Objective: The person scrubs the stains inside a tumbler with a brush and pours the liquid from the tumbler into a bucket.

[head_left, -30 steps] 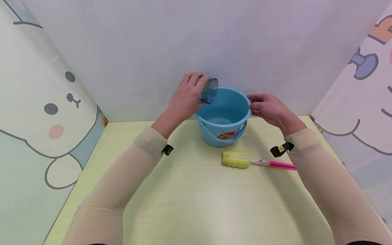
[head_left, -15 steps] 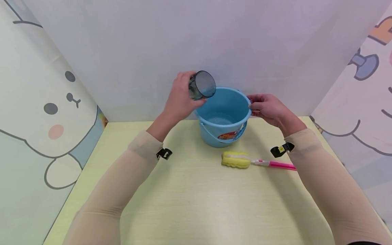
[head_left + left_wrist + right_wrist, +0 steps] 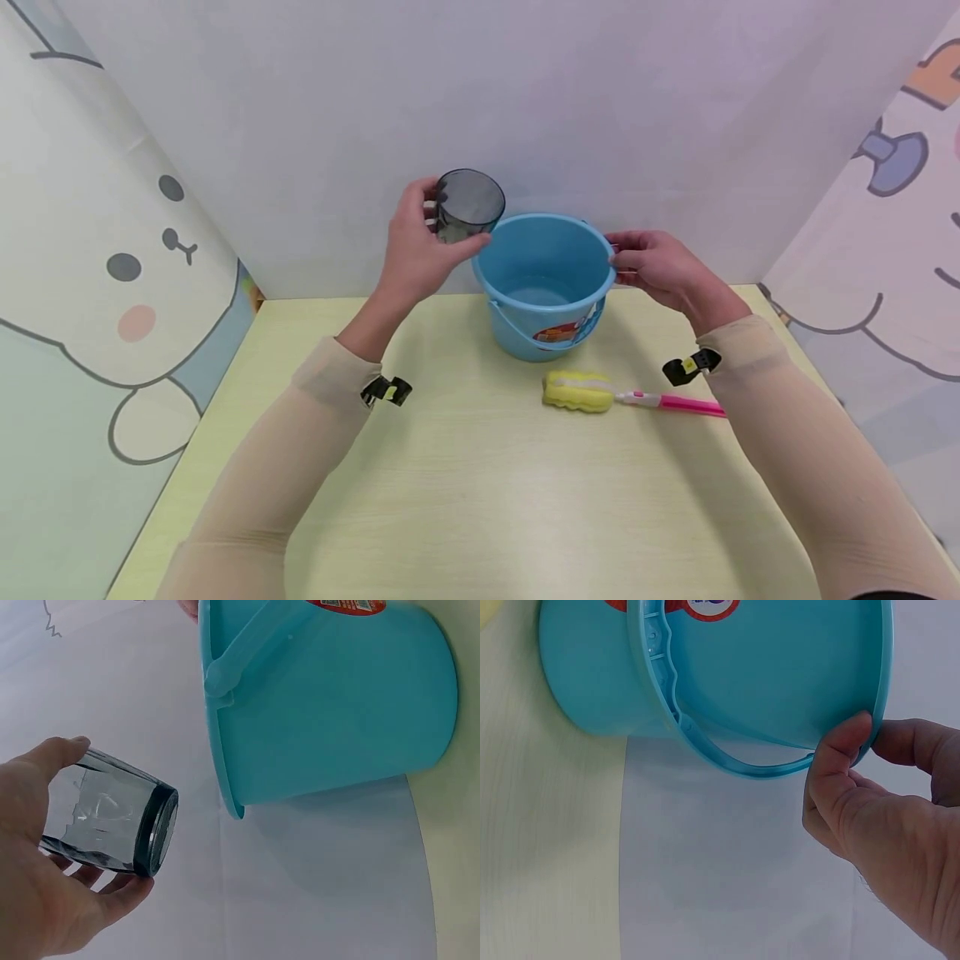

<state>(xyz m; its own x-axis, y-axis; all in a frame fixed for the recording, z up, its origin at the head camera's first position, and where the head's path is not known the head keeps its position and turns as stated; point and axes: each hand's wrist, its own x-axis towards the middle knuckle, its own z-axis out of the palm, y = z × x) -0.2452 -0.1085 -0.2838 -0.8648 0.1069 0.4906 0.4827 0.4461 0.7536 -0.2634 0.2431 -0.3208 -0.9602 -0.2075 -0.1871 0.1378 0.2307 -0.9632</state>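
My left hand (image 3: 420, 246) grips a dark, see-through glass cup (image 3: 468, 200) at the upper left of the blue bucket (image 3: 540, 329). The cup is nearly upright, its mouth turned toward the head camera. In the left wrist view the cup (image 3: 105, 814) lies between thumb and fingers, its thick base apart from the bucket (image 3: 337, 705). My right hand (image 3: 660, 267) pinches the bucket's right rim; in the right wrist view, thumb and fingers (image 3: 836, 761) close round the edge beside the handle (image 3: 735, 765). The bucket stands upright with what looks like shallow water inside.
In front of the bucket, a yellow sponge brush (image 3: 577, 392) with a pink and white handle (image 3: 686, 405) lies on the pale table (image 3: 480, 500). A plain wall (image 3: 337, 150) rises close behind the bucket. Cartoon-printed panels (image 3: 112, 333) flank the table.
My left hand has moved left with the cup, away from over the bucket, and turned it from tilted to nearly upright. The right hand and the bucket have stayed in place.
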